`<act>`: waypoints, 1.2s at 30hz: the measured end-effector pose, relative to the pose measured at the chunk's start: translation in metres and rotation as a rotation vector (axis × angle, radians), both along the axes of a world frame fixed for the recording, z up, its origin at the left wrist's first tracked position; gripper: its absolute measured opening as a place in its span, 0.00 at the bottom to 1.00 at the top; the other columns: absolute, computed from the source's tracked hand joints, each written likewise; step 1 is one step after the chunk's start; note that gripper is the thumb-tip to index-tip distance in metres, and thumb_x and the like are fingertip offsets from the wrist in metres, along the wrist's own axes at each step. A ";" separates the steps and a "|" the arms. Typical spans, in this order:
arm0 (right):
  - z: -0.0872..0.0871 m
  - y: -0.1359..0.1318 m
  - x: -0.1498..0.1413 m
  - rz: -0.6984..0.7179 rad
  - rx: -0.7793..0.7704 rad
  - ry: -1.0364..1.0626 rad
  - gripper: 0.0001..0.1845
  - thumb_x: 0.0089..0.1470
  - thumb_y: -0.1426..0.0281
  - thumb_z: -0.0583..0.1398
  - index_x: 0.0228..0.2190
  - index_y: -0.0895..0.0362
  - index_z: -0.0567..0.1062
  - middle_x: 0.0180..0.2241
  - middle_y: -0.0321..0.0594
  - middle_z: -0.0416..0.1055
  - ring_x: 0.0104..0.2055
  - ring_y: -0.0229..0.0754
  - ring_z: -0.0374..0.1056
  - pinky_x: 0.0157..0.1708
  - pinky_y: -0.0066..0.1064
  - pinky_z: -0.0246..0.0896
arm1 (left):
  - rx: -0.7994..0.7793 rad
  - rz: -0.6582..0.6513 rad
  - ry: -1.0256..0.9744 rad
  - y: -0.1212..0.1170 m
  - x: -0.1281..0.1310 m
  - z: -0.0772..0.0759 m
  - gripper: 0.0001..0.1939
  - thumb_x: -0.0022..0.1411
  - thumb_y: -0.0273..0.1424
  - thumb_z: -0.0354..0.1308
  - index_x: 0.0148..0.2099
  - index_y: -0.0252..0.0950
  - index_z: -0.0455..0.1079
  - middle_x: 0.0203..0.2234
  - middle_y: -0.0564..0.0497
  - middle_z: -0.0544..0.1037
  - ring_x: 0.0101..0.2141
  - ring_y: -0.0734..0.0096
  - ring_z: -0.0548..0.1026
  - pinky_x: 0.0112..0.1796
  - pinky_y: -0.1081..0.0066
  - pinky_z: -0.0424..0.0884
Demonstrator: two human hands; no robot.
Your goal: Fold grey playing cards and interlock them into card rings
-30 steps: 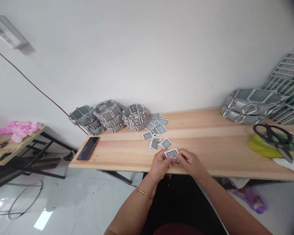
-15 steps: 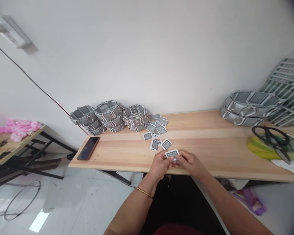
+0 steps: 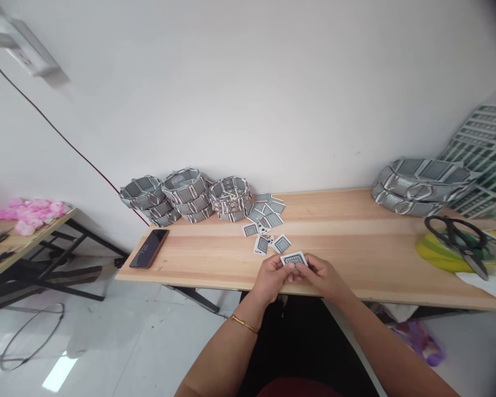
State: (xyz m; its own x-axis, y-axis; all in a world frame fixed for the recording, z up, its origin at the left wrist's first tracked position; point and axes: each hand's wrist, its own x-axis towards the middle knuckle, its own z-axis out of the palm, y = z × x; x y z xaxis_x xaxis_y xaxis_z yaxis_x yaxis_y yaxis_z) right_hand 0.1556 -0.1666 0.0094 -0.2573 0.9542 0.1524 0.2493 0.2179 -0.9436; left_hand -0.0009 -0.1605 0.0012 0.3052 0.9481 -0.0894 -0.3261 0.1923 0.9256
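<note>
A playing card [image 3: 293, 258] with a grey patterned back and white border is pinched between my left hand [image 3: 271, 277] and my right hand [image 3: 320, 277], just above the table's front edge. Both thumbs press on its near part; the other fingers are mostly hidden beneath. Whether it is a single card or a few together I cannot tell. Beyond my hands lie several loose playing cards [image 3: 271, 215], most with the grey back up and a few showing black suit marks.
Ring-shaped stacks made of folded cards [image 3: 189, 195] stand along the wall. A larger folded-card ring stack [image 3: 424, 186] is at the right. Black scissors [image 3: 458, 240] rest on a yellow roll [image 3: 432, 251]. A phone [image 3: 149, 248] lies on the wooden table [image 3: 206, 259] at the left.
My hands keep the same hold on the card, with only slight shifts. The whole view has turned a little; the things on the table stay in place.
</note>
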 end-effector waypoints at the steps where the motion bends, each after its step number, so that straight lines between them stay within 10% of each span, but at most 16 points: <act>1: -0.002 0.001 0.001 -0.030 0.007 0.004 0.14 0.56 0.59 0.55 0.30 0.56 0.72 0.27 0.37 0.72 0.31 0.40 0.67 0.33 0.29 0.62 | 0.003 -0.010 0.001 0.000 0.000 0.001 0.19 0.49 0.41 0.65 0.34 0.30 0.68 0.23 0.52 0.74 0.21 0.79 0.68 0.25 0.77 0.61; 36: -0.010 0.004 0.001 -0.022 -0.029 0.026 0.13 0.55 0.61 0.56 0.36 0.57 0.74 0.32 0.40 0.74 0.36 0.43 0.69 0.37 0.31 0.64 | 0.008 -0.016 -0.026 0.001 -0.004 -0.007 0.17 0.52 0.40 0.64 0.32 0.30 0.68 0.22 0.51 0.74 0.22 0.78 0.69 0.25 0.76 0.59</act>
